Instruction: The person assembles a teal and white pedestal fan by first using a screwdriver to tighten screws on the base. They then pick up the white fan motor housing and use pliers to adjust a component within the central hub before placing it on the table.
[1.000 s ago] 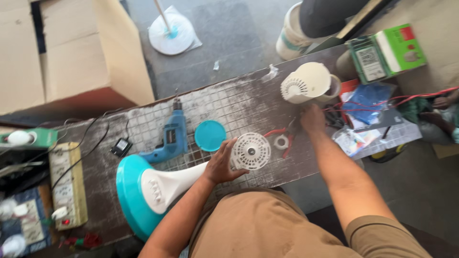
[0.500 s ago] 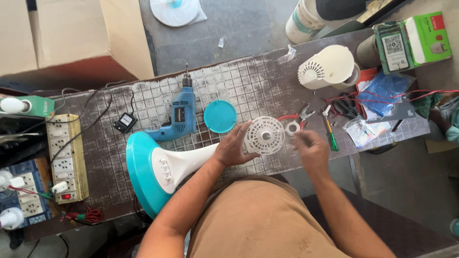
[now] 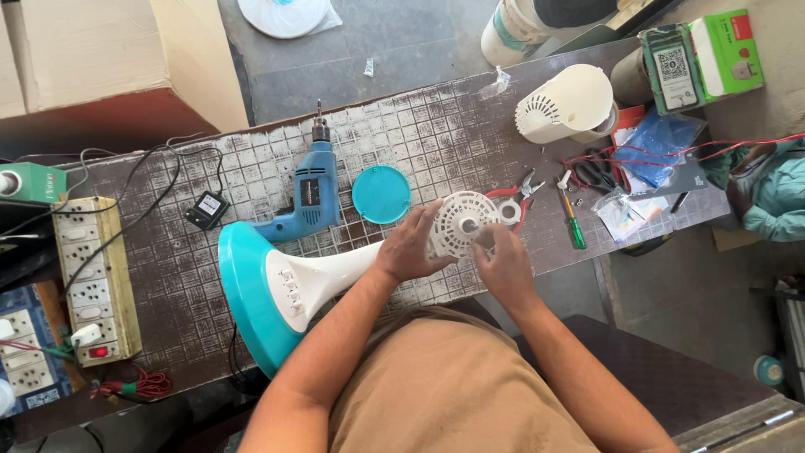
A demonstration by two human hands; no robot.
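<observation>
A white fan stand (image 3: 335, 270) with a teal round base (image 3: 239, 294) is laid on its side across the tiled desk (image 3: 251, 176), its base pointing toward the power strip (image 3: 88, 277) at the desk's left end. At the stand's upper end a white slotted disc (image 3: 459, 220) is seen, near the front edge of the desk. The left hand (image 3: 411, 249) is laid over the neck of the stand just beside the disc, its fingers (image 3: 429, 220) curled against the disc's rim and the stand, so that they are clamped on it. The right hand (image 3: 501, 262) is held at the disc's right edge, its fingers drawn together and touching the rim; whether something small is pinched between them cannot be told. Just behind the hands a teal round cap (image 3: 381, 194) and a blue electric drill (image 3: 310, 197) are lying. Red-handled pliers (image 3: 518, 195) and a green screwdriver (image 3: 574, 225) are placed to the right of the disc, and a white cylindrical housing (image 3: 566, 102) lies farther back.
</observation>
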